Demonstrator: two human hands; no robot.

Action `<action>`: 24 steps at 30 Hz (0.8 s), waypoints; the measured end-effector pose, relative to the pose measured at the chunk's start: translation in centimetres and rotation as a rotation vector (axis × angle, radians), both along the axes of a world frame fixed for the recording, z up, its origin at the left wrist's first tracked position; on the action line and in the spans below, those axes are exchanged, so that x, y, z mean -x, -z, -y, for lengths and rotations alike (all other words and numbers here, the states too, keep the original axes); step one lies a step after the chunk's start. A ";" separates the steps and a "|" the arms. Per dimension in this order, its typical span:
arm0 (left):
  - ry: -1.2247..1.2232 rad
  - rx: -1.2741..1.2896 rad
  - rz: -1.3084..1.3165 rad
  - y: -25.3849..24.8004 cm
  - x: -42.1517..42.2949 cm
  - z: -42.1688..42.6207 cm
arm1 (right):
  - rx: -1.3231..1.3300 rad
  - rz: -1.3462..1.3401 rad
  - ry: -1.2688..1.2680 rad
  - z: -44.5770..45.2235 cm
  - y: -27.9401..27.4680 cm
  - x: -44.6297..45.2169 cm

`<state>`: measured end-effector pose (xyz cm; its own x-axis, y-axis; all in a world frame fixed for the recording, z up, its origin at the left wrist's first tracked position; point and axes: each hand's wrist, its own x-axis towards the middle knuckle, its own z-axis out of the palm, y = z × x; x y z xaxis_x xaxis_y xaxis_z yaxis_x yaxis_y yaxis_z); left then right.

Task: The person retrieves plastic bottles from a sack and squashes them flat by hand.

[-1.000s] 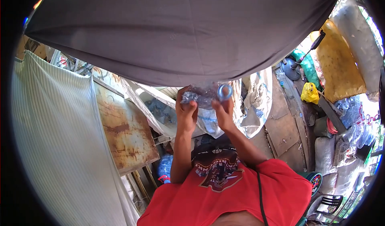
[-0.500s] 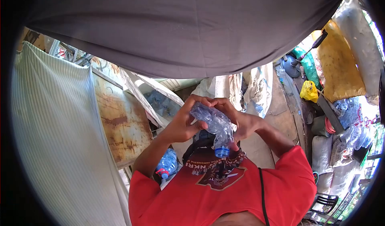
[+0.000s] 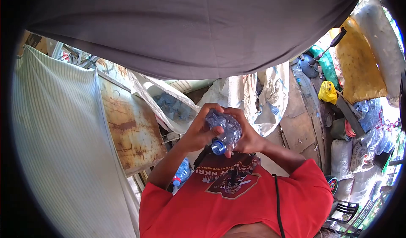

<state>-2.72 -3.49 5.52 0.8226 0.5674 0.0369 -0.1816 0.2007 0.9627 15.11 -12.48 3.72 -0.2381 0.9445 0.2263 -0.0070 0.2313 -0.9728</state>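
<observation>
A crumpled clear plastic bottle (image 3: 229, 129) is held between both hands in front of the chest, over the red shirt. Its open mouth with a blue ring points down towards the shirt. My left hand (image 3: 200, 130) wraps round the bottle's left side, with the thumb lying across it. On the right side, my right hand (image 3: 248, 135) closes its fingers round the bottle, and the fingertips of both hands meet near its top.
A rusty board (image 3: 133, 132) and a striped cloth (image 3: 63, 140) are on the left. White sacks (image 3: 272, 98) hang ahead. On the right are a yellow bag (image 3: 327, 92), filled sacks (image 3: 359, 60) and a bucket (image 3: 339, 130). Dark fabric (image 3: 203, 31) spans the top.
Both hands came down closer to the chest with the bottle and turned it, so its mouth now points at the shirt. Since the last frame the bottle looks shorter, and its mouth has shifted left and up.
</observation>
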 end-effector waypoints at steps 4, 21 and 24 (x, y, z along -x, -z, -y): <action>0.014 0.031 0.051 0.0 -0.2 0.6 | -0.033 0.004 0.043 0.4 0.1 0.8; -0.346 0.054 0.459 0.7 -3.4 0.4 | 0.065 -0.096 0.195 -2.7 -1.4 1.7; -0.558 0.065 0.564 1.3 -3.8 1.5 | -0.051 0.005 0.259 -2.7 -0.3 1.9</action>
